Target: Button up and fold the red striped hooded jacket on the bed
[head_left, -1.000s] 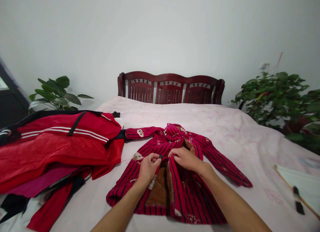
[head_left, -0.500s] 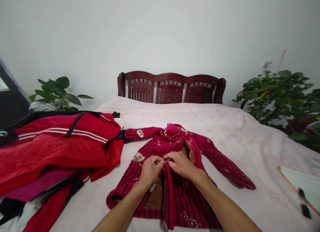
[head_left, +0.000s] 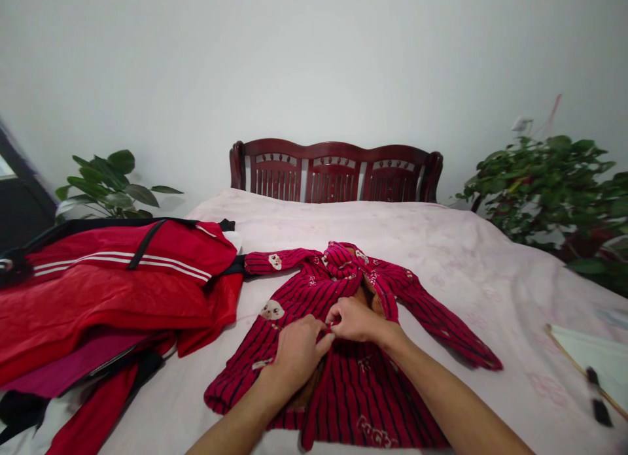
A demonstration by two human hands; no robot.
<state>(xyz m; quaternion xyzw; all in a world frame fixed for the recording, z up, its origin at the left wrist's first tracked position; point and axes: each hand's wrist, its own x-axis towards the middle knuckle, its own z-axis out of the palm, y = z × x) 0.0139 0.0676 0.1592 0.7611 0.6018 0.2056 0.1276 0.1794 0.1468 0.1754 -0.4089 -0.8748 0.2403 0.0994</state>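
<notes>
A red robe with dark stripes (head_left: 373, 389) lies spread on the bed, its sleeves out to both sides and a brown lining showing at the front opening. My left hand (head_left: 300, 347) is closed on the front edge of the robe, thumb towards the middle. Right beside it, my right hand (head_left: 350, 319) pinches the edge at the same spot, fingertips nearly touching the left ones. Whatever small fastening may be between the fingertips is hidden.
On the left lies a pile of red, purple and black clothes (head_left: 122, 295). The bed (head_left: 471, 272) has a pale pink sheet. A wooden headboard (head_left: 333, 174) stands behind. At right lies a whitish flat thing (head_left: 589, 353) with a black item (head_left: 597, 396). Plants (head_left: 544, 187) flank the bed.
My left hand has turned over, its back now facing up, and moved slightly right. The robe's front edges have drawn closer together below my hands, covering more of the brown lining.
</notes>
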